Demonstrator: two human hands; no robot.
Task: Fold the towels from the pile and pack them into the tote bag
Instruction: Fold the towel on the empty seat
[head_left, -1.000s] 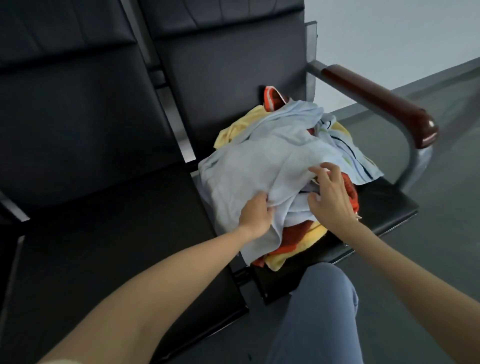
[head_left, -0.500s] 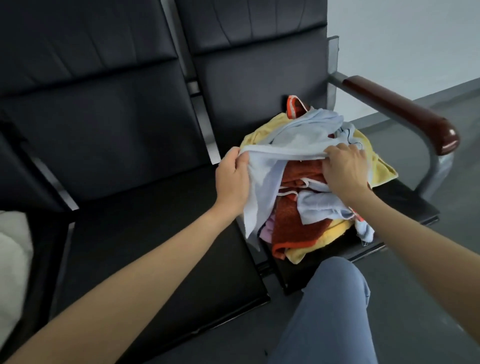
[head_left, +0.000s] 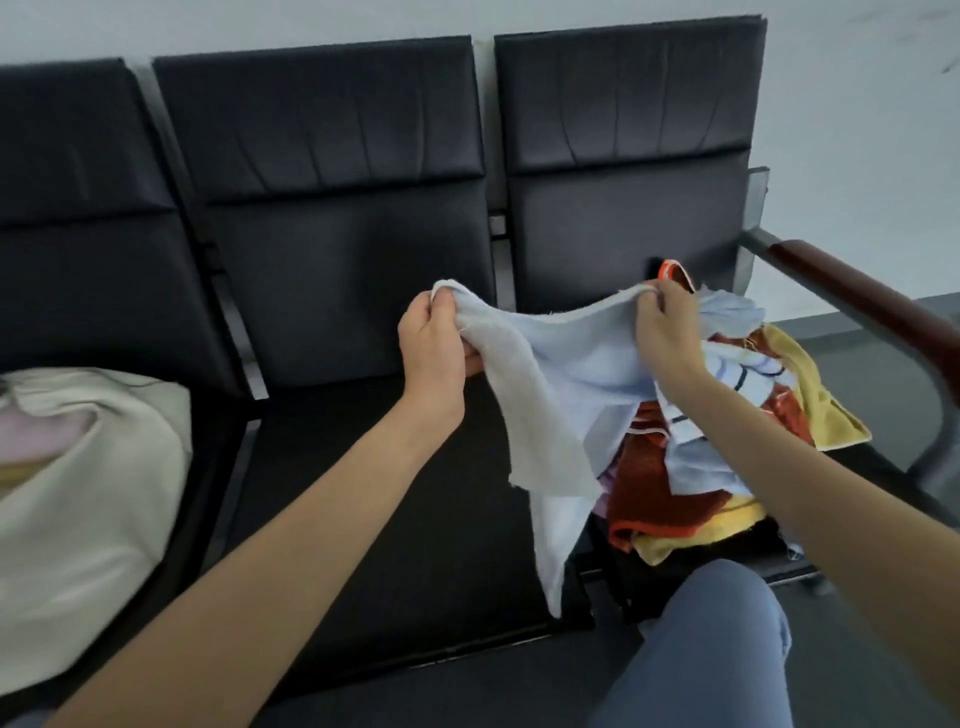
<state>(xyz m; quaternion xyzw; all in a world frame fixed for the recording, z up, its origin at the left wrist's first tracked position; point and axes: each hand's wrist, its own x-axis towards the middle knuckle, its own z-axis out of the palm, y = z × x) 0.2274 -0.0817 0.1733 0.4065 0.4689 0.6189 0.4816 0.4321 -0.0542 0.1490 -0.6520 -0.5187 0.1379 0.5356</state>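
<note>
Holding a pale blue towel (head_left: 561, 364) up by its top edge — L hand (head_left: 434, 345) is pinching one corner, R hand (head_left: 667, 325) is pinching the other, fingers curled round the cloth. Towel is hanging slack w/ its lower part twisted, over the gap btwn middle seat (head_left: 395, 519) and the pile (head_left: 727, 441) on the right seat. Cream tote bag (head_left: 88, 499) is sitting on the left seat, well apart. Step, as judged: unfurling the towel, fold not yet begun. Next move is calling for shaking it flat — then halving it.

Soft, even indoor light; wide-angle bending at the edges, slight blur throughout.
</note>
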